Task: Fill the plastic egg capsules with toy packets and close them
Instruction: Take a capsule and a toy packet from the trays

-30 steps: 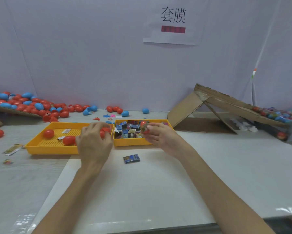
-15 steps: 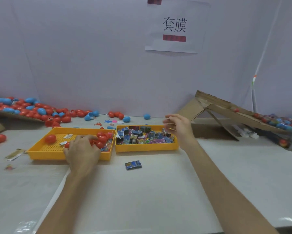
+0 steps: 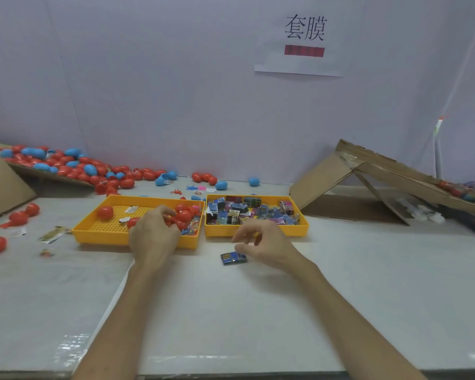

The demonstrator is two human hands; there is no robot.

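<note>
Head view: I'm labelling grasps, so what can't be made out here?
Head view only:
- Left hand: its back hides the fingertips among the red egg capsules in the left yellow tray; grip unconfirmed.
- Right hand: overlaps one end of the blue packet on the table; contact unclear.
- Packets in the right yellow tray: prints too small to read.
- Ramp capsules on the cardboard ramp: blurred, cut off by the right edge.

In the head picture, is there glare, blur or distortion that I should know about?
Head view: even light, soft shadows; glare streaks on the table near its front edge; the right hand looks slightly blurred; the wide lens stretches both forearms toward the bottom.
</note>
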